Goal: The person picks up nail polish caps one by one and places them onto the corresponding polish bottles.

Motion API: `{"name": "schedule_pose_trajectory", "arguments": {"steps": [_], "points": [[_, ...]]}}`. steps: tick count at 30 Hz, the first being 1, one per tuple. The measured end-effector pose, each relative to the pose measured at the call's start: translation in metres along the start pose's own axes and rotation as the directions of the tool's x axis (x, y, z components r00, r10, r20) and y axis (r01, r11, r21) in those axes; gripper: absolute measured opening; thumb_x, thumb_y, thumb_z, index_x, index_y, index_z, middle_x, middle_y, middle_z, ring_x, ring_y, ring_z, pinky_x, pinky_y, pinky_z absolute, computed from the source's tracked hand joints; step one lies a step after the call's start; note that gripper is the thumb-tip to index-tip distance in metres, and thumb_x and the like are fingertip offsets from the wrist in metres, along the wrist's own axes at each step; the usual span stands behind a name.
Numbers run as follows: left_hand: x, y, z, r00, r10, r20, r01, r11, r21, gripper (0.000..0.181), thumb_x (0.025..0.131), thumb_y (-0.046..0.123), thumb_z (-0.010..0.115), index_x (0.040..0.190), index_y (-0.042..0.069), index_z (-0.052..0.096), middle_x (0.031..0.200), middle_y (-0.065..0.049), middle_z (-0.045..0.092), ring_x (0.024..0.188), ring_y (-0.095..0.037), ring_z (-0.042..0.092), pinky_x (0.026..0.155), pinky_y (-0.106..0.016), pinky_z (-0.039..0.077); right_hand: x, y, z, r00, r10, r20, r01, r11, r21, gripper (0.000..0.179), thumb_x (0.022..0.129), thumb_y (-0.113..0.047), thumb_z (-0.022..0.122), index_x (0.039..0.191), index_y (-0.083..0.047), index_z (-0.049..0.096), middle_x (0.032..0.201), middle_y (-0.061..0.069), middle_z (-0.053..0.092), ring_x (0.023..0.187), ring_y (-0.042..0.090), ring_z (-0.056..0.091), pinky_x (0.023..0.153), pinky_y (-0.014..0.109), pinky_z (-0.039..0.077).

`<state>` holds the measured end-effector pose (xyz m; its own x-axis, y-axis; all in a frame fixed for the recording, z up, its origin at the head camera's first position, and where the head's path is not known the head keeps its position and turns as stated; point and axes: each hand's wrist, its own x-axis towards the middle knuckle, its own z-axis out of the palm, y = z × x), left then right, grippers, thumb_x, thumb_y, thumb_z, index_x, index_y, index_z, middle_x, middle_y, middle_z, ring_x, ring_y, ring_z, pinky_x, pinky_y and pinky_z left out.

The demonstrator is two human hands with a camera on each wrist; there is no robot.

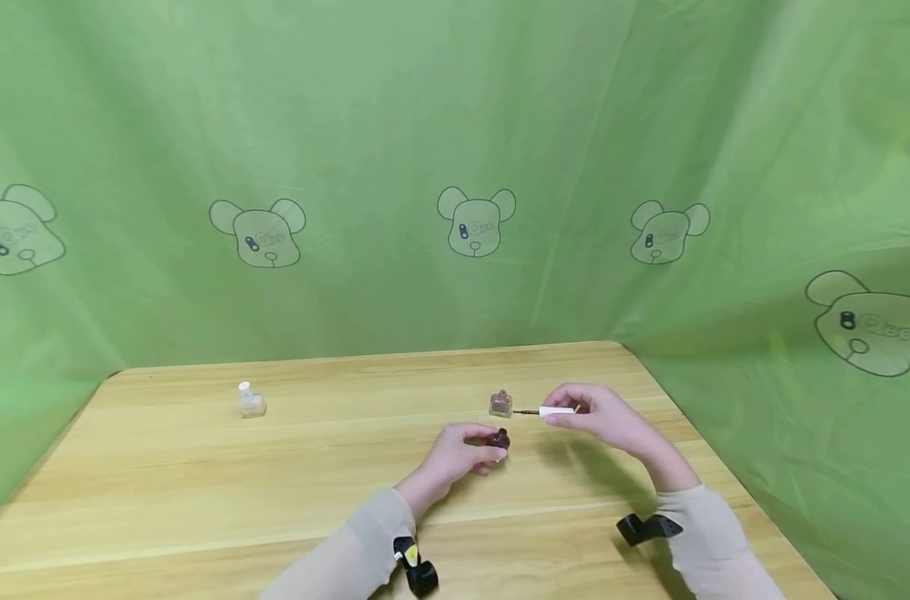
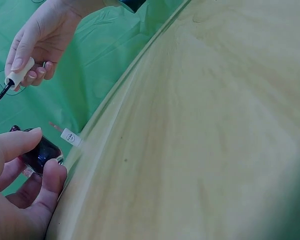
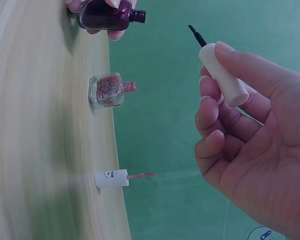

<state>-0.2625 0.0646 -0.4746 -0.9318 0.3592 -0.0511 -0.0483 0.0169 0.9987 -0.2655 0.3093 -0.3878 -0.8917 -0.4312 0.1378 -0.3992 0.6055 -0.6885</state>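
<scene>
My left hand (image 1: 455, 458) pinches a small open bottle of dark nail polish (image 3: 106, 16) between thumb and fingers, close over the table. A white nail polish brush cap (image 3: 224, 77) with a dark-coated brush is held by my right hand (image 1: 605, 417), thumb against fingers. In the head view its brush points left, beyond the dark bottle. Behind that bottle stands a square glass bottle of pinkish glitter polish (image 1: 501, 405), uncapped. Another white brush cap (image 3: 111, 178) stands on the table with its pink brush upward; in the head view my right hand hides it.
A capped bottle of pale or clear polish (image 1: 252, 405) with a white top stands at the left of the wooden table (image 1: 200, 500). Green curtains (image 1: 365, 125) printed with bear heads hang behind the table and at both sides.
</scene>
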Motion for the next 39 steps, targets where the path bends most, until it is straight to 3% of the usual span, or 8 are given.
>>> {"name": "schedule_pose_trajectory", "arguments": {"steps": [23, 39], "points": [[-0.001, 0.000, -0.001, 1.000, -0.019, 0.000, 0.019, 0.999, 0.033, 0.031, 0.078, 0.003, 0.078, 0.108, 0.003, 0.073, 0.108, -0.012, 0.073, 0.069, -0.010, 0.063, 0.060, -0.024, 0.056, -0.001, -0.008, 0.005, 1.000, -0.020, 0.013, 0.021, 0.999, -0.050, 0.018, 0.087, -0.025, 0.072, 0.099, -0.012, 0.072, 0.088, 0.001, 0.070, 0.071, 0.006, 0.054, 0.063, 0.021, 0.047], [-0.002, 0.002, -0.001, 1.000, -0.021, 0.000, 0.021, 0.999, 0.047, 0.031, 0.078, 0.004, 0.079, 0.108, 0.005, 0.073, 0.108, -0.011, 0.073, 0.068, -0.010, 0.062, 0.060, -0.024, 0.055, 0.002, -0.002, 0.011, 0.999, -0.039, 0.030, 0.041, 0.995, -0.086, 0.018, 0.085, -0.022, 0.074, 0.100, -0.013, 0.072, 0.086, -0.001, 0.068, 0.070, 0.005, 0.052, 0.062, 0.021, 0.046]]}}
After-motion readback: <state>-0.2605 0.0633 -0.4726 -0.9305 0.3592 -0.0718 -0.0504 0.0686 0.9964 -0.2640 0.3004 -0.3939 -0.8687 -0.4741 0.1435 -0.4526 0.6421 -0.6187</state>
